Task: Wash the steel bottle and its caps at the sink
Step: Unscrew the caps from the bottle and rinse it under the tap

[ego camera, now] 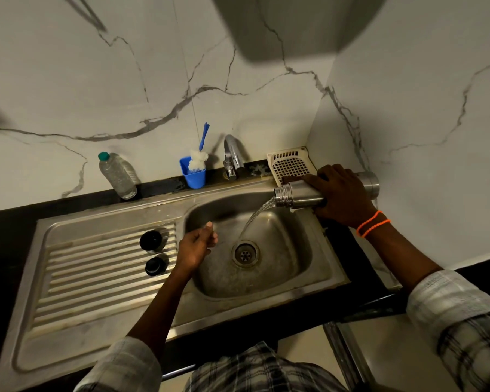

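- Right hand (341, 193) wrapped round the middle of the bottle (303, 195), fingers curled over the top, thumb side underneath.
- Bottle held on its side over the right rim of the sink (266, 290), open mouth pointing left, base sticking out past the hand to the right.
- Water (252, 219) pouring from the mouth in an arc down into the basin, landing just above the drain (245, 253).
- Left hand (195, 246) over the left edge of the basin, fingers loosely curled with thumb up, holding nothing visible; well apart from the bottle and clear of the stream.
- Two dark caps (151, 241) (155, 266) standing on the ribbed drainboard (96, 278), one behind the other, just left of the left hand, not touched.
- Tap (232, 157) behind the basin, spout turned toward it; no water seen coming from it.
- Blue cup (193, 174) with a white-headed brush (199, 157) on the dark worktop (9, 222) left of the tap.
- Clear plastic bottle (117, 176) with a green lid further left, against the wall.
- White slotted tray (289, 162) in the corner behind the steel bottle.
- Orange bands (372, 223) on the right wrist; checked sleeves on both arms.
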